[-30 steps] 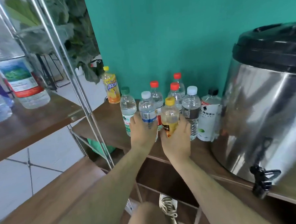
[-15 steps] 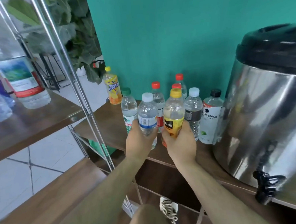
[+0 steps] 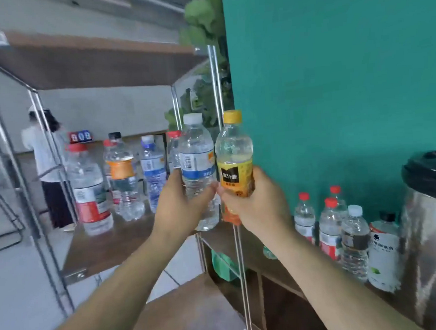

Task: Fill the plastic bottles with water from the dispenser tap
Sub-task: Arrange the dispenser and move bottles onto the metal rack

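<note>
head view: we hold two bottles up in the air, side by side, in front of the edge of the green wall (image 3: pixel 334 81). the fingers of our left hand (image 3: pixel 181 208) are curled round the clear bottle (image 3: pixel 197 150), which has a white cap and a blue label. the fingers of our right hand (image 3: pixel 257 203) are curled round the yellow-cap bottle (image 3: pixel 233 148), which has a yellow label. both bottles stand upright with their caps on, very close together; we cannot tell if they touch. our two hands meet at the thumbs. low on the right is the big shiny water dispenser (image 3: pixel 435 228) with a black lid, well apart from the two bottles we hold. just beside it stand more small bottles (image 3: pixel 329 224), some with red caps. on the left a brown shelf (image 3: pixel 109 248) carries bigger bottles (image 3: pixel 88 188). far behind that shelf stands a person (image 3: pixel 42 150) in a white top.
</note>
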`<action>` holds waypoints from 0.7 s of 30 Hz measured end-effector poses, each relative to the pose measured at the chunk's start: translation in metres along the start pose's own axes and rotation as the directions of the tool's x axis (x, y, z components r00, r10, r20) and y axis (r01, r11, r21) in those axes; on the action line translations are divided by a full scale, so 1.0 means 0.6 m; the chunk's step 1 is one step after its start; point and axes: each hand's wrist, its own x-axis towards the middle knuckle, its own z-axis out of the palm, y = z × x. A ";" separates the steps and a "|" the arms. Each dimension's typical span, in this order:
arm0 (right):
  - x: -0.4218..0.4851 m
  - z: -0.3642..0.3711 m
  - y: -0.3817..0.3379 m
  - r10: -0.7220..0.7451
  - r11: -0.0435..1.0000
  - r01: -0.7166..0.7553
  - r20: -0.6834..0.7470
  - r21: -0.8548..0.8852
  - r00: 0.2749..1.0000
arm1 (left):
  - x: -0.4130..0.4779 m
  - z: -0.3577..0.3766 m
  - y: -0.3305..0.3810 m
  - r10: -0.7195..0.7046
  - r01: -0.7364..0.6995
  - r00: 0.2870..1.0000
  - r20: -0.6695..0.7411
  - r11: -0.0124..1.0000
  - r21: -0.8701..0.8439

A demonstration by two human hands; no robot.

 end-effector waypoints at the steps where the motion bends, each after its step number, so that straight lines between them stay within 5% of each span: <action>1: 0.007 0.021 -0.021 -0.018 1.000 0.017 0.032 0.023 0.999 | 0.008 -0.029 -0.003 -0.006 0.007 1.000 -0.022 1.000 0.022; 11: 0.047 0.259 -0.082 0.001 0.989 -0.048 0.326 0.137 0.945 | 0.011 -0.185 -0.129 -0.245 0.287 0.929 -0.276 0.950 0.124; 21: 0.034 0.379 -0.072 0.021 0.973 -0.122 0.451 0.196 0.892 | 0.017 -0.204 -0.194 -0.279 0.380 0.830 -0.482 0.917 0.123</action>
